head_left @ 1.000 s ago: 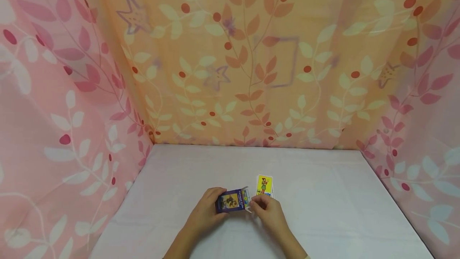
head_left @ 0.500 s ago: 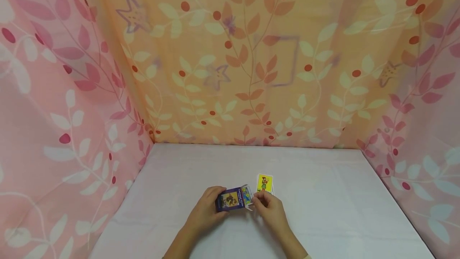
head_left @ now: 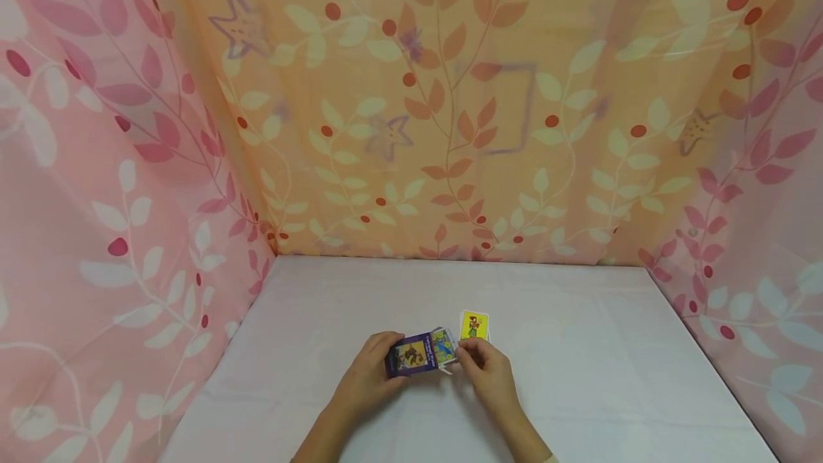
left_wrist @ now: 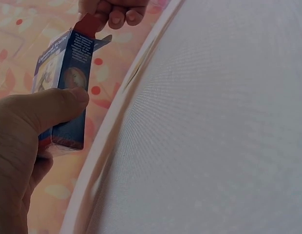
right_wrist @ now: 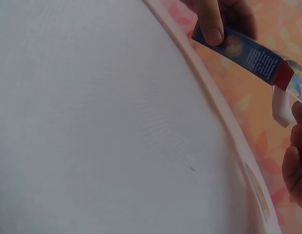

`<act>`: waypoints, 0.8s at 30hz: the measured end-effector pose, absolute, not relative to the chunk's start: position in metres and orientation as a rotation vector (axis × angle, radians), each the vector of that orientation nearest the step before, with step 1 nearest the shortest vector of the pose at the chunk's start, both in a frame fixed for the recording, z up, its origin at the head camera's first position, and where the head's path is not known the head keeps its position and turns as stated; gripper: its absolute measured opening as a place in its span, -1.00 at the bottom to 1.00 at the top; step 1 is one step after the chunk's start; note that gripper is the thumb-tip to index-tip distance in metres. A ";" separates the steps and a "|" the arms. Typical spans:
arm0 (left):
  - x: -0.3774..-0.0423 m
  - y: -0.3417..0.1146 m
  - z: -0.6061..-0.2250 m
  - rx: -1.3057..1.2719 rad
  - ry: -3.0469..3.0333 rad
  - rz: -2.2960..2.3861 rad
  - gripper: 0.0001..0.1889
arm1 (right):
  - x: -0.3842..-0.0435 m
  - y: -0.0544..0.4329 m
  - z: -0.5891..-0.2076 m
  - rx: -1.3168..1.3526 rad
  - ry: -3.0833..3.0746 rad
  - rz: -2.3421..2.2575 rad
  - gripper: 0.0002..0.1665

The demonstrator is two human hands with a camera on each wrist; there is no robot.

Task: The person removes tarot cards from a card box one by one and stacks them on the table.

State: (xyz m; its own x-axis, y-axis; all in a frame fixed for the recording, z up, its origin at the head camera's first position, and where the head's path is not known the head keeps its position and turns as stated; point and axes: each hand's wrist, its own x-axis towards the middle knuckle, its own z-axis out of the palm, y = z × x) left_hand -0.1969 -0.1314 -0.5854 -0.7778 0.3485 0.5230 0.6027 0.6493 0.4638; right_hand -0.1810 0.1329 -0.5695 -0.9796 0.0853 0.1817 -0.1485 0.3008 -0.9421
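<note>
Above the white counter [head_left: 579,349], I see the left hand [head_left: 368,371] grip a dark blue box [head_left: 411,356], fingers and thumb curled round its sides. From its open end juts a patterned card [head_left: 443,346], pinched by the right hand's [head_left: 490,377] fingers and thumb. Just beyond, a yellow-faced card [head_left: 474,325] lies partly hidden behind that hand.

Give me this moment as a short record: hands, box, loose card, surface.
Left hand: grips dark blue rectangular printed box
Right hand: pinches blue-and-yellow printed card protruding from box; count unclear
Box end: open, facing right hand
Loose yellow-faced, white-bordered rectangular card: beyond right hand, partly hidden by it
Surface: white cloth-covered table
Backdrop: pink-and-orange leaf-patterned curtain
</note>
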 end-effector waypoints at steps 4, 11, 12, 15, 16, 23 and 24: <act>-0.197 -0.131 -0.586 -0.750 -2.483 -0.897 -0.15 | -0.181 0.135 -0.569 0.053 -2.329 1.749 -0.87; -0.198 -0.132 -0.586 -0.728 -2.519 -0.920 -0.17 | -0.181 0.137 -0.564 0.035 -2.281 1.739 -0.88; -0.198 -0.132 -0.586 -0.728 -2.517 -0.923 -0.17 | -0.181 0.137 -0.563 0.036 -2.273 1.738 -0.88; -0.199 -0.132 -0.587 -0.729 -2.508 -0.918 -0.17 | -0.182 0.138 -0.564 0.033 -2.266 1.719 -0.86; -0.199 -0.132 -0.587 -0.731 -2.506 -0.918 -0.17 | -0.183 0.138 -0.564 0.036 -2.259 1.714 -0.86; -0.198 -0.132 -0.587 -0.728 -2.512 -0.916 -0.18 | -0.184 0.141 -0.570 0.080 -2.191 1.670 -0.84; -0.198 -0.132 -0.587 -0.728 -2.512 -0.912 -0.18 | -0.184 0.141 -0.571 0.081 -2.183 1.667 -0.84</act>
State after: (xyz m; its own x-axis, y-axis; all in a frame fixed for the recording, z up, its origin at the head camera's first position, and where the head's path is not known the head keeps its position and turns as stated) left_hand -0.1984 -0.1324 -0.5871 -0.7983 0.3408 0.4965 0.5799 0.6574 0.4811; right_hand -0.1844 0.1408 -0.5706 -0.9218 0.1874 0.3392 -0.2780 0.2901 -0.9157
